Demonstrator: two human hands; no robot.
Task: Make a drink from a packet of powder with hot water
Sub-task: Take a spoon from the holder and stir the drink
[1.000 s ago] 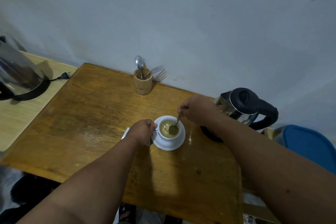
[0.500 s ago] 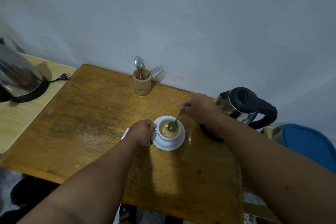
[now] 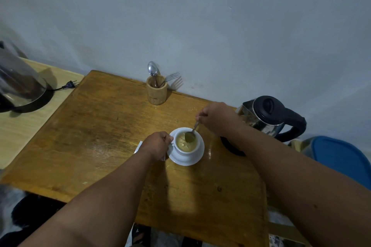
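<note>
A white cup [image 3: 187, 149] holding a pale yellowish-brown drink stands on a white saucer [image 3: 192, 160] in the middle of the wooden table [image 3: 100, 136]. My left hand [image 3: 157, 145] grips the cup's handle on its left side. My right hand [image 3: 216, 118] holds a metal spoon [image 3: 191, 134] by its handle, and the bowl of the spoon dips into the drink at the cup's far right. A white packet [image 3: 139, 146] lies on the table mostly hidden under my left hand. An electric kettle [image 3: 269, 117] with a black lid stands on the right, behind my right forearm.
A wooden holder [image 3: 156, 92] with a spoon and a fork stands at the back by the wall. A second kettle [image 3: 20, 86] and its loose plug [image 3: 69, 84] rest on a lighter table at the left. A blue lid [image 3: 341, 158] shows at the right edge.
The spoon's bowl has shifted inside the cup from the near middle toward the far right side. My right hand moved slightly back with it. My left hand stayed on the handle.
</note>
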